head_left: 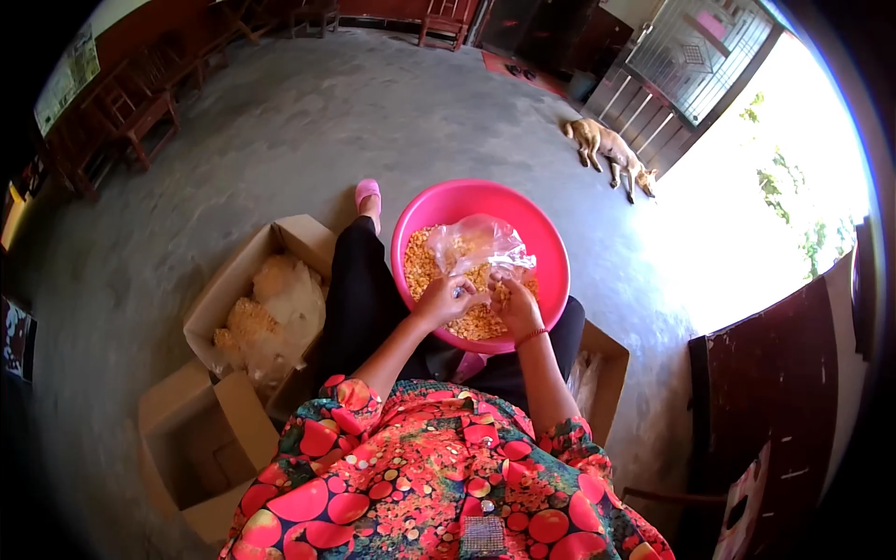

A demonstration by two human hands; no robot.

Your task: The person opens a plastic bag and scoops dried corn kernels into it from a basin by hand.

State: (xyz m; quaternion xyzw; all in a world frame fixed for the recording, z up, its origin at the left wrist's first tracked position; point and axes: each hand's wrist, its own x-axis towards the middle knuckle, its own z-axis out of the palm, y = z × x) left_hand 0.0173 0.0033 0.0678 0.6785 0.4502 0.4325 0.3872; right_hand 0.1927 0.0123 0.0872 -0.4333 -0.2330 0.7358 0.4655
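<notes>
A pink basin [551, 238] sits at my lap between my knees, partly filled with small yellow-orange pieces [476, 324] that look like corn kernels. A clear plastic bag [481, 241] lies over them inside the basin. My left hand [442, 301] is closed, its fingertips pinched at the near edge of the bag. Close beside it, my right hand [514, 306], with a red bracelet at the wrist, also has its fingers closed on the bag's near edge. Whether any pieces are between the fingers is too small to tell.
Left of my leg, a cardboard box [219, 289] holds filled clear bags [289, 303]. Another open box [201, 439] stands nearer, and one [607, 373] is at my right. A dog [611, 154] lies near the bright doorway. Wooden chairs [135, 117] line the wall.
</notes>
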